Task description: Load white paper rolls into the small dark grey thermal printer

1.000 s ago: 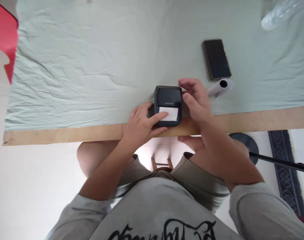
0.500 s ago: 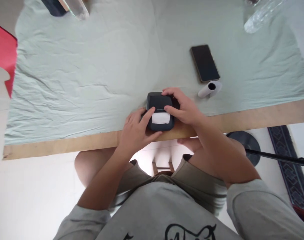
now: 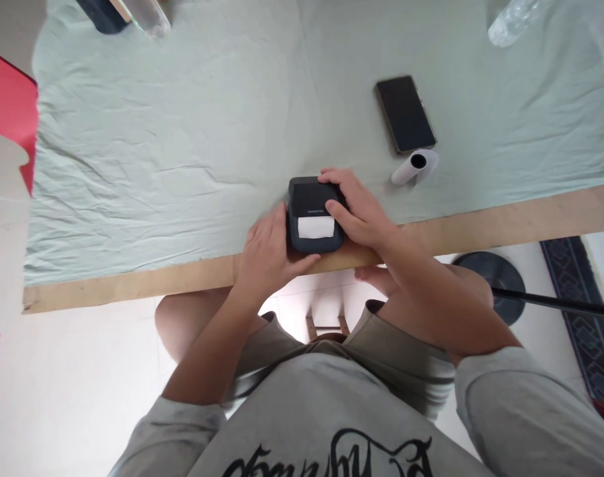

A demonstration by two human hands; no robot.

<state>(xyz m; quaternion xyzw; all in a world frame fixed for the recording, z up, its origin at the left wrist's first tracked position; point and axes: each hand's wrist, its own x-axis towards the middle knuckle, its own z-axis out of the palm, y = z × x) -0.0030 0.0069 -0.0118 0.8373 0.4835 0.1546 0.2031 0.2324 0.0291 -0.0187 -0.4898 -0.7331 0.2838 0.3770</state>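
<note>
Your left hand (image 3: 268, 248) and right hand (image 3: 360, 212) grasp the compact printer (image 3: 313, 213), frame centre, from both sides. Lid (image 3: 309, 195) looks closed, paper strip (image 3: 316, 227) already out; paper roll (image 3: 406, 170) sits apart, right. Can't tell what's left.

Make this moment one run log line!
left hand: touching black device | right hand: on its right side | white roll: beside phone

A dark phone (image 3: 406, 114) lies face up on a pale green cloth (image 3: 222, 119); the cloth covers a wooden table (image 3: 505, 218) except along its near edge; clear plastic (image 3: 513, 23) shows at the far right, a clear container (image 3: 150, 14) at the far left; a black stand (image 3: 490, 268) and a patterned rug (image 3: 575, 288) occupy the floor (image 3: 93, 371).
</note>
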